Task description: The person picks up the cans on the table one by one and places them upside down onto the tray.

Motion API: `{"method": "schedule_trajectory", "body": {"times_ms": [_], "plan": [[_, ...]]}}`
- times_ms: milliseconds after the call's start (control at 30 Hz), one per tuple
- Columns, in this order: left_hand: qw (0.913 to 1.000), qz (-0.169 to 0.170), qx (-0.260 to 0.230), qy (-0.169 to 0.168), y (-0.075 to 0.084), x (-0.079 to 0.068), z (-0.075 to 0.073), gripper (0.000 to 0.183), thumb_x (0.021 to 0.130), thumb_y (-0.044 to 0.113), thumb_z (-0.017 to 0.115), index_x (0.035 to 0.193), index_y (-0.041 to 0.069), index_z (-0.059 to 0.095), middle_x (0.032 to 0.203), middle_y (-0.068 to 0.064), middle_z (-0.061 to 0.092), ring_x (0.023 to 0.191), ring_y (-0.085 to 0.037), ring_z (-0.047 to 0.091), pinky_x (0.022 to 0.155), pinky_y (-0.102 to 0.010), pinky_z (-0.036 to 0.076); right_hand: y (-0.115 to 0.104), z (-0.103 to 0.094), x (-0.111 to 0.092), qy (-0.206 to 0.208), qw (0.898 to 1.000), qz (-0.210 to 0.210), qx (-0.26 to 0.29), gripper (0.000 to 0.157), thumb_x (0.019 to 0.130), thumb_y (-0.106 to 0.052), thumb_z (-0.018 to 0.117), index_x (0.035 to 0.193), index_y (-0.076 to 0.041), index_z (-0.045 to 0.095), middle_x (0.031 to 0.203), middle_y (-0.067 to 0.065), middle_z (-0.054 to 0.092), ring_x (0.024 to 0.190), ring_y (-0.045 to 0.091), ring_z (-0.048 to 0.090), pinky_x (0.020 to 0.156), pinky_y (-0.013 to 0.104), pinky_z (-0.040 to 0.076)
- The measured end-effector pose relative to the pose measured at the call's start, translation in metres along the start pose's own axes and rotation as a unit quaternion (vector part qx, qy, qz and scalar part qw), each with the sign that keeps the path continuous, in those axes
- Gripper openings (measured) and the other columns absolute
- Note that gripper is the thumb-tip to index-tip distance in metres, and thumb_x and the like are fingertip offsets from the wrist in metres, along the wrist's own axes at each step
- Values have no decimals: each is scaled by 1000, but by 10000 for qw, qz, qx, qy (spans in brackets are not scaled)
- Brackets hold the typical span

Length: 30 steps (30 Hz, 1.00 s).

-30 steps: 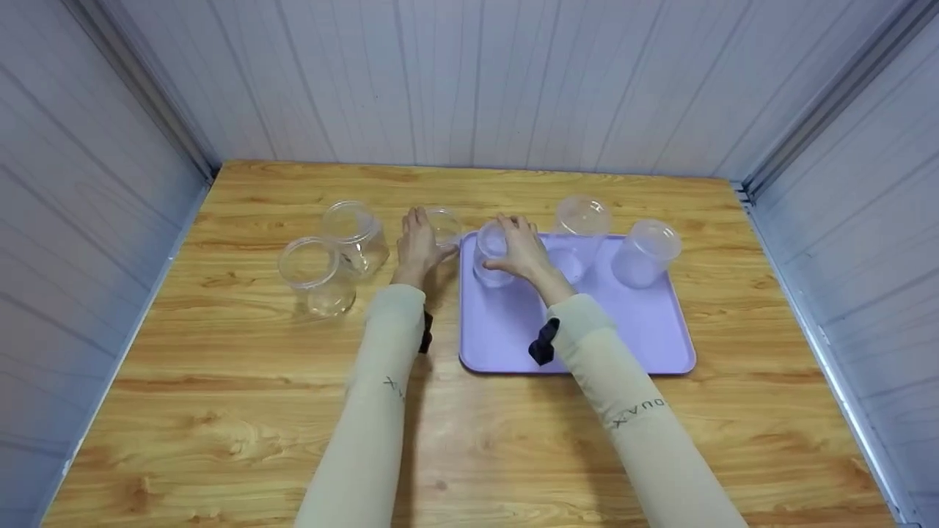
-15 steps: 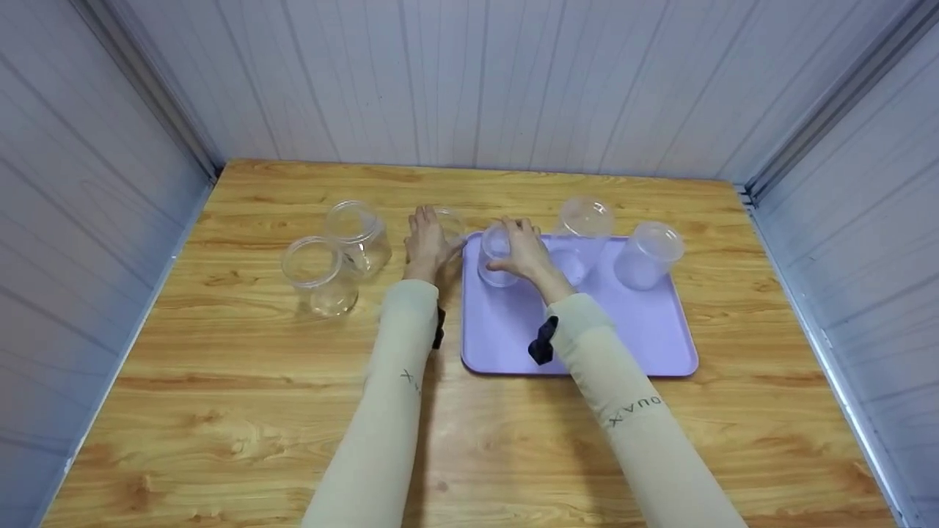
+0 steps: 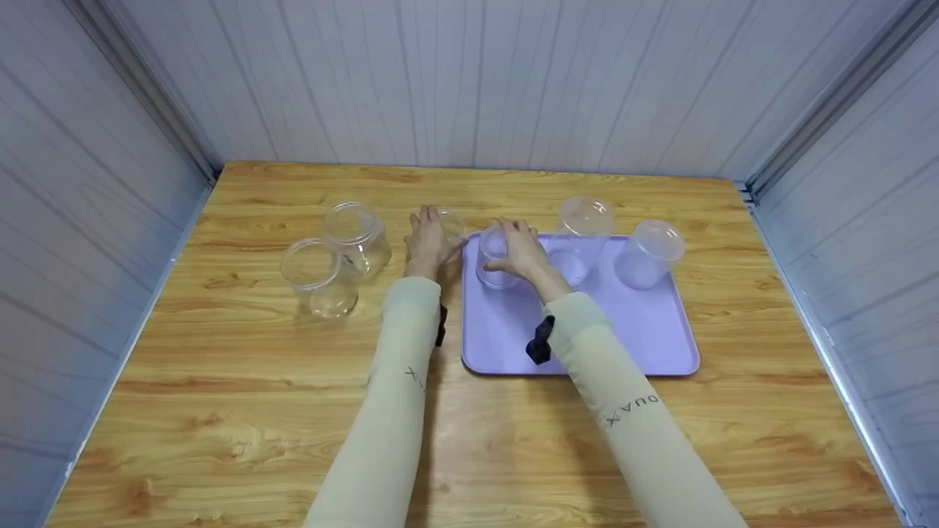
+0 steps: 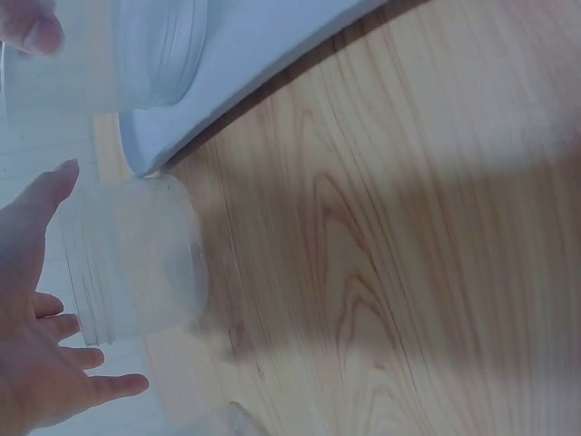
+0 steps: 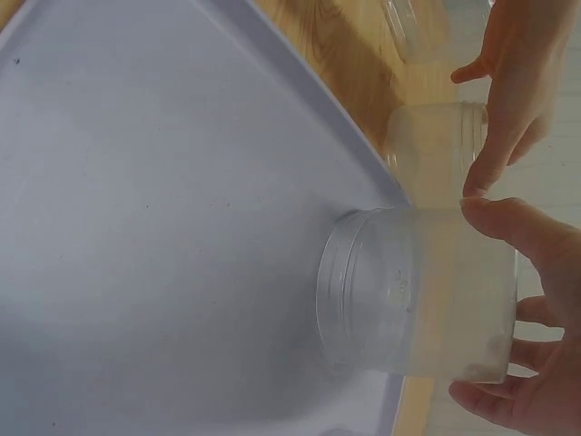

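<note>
Clear jar point(image 5: 418, 300) gripped in your right hand point(image 3: 525, 251), your left hand point(image 3: 426, 243) spread wide, "X" legible on right sleeve point(image 3: 640, 429).

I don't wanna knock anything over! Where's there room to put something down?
Room: the near right corner of the rectangular purple plastic tray, and the brown wooden table between tray and pale right wall. Crowded: the tray's far half, holding three round see-through plastic jars, and around the left hand and right hand.
</note>
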<state>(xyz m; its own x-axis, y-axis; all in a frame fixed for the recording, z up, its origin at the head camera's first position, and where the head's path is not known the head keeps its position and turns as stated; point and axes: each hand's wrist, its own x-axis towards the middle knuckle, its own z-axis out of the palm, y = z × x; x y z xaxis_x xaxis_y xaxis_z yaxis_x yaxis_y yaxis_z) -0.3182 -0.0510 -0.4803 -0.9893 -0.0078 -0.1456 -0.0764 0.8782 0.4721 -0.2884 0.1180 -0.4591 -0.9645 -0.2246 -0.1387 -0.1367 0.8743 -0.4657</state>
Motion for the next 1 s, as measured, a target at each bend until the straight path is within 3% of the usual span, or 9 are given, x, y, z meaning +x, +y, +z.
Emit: {"method": "schedule_trajectory", "body": {"times_ms": [433,700,1000], "plan": [[9979,242,-42,602,0,1,3,81,78,34,66,133,-8,25,133,-23,31,121,-34,30,93,-41,37,-4,-2,-2,-105,9998,13,156,93,68,-33,75,140,-6,22,138,20,24,124,38,23,99,45,28],[9981,144,202,567,8,1,0,86,70,37,72,130,-9,30,125,-22,33,114,-35,36,85,-40,43,-5,-4,-4,22,9998,-121,139,93,68,-37,75,139,-5,24,136,22,25,123,38,24,100,45,27],[9944,6,1032,228,15,-9,-8,90,70,42,70,131,-10,28,129,-26,27,116,-36,31,86,-39,43,-8,-9,-7,70,9998,-179,82,95,66,-43,75,139,-6,26,135,22,27,121,36,26,99,42,27]]}}
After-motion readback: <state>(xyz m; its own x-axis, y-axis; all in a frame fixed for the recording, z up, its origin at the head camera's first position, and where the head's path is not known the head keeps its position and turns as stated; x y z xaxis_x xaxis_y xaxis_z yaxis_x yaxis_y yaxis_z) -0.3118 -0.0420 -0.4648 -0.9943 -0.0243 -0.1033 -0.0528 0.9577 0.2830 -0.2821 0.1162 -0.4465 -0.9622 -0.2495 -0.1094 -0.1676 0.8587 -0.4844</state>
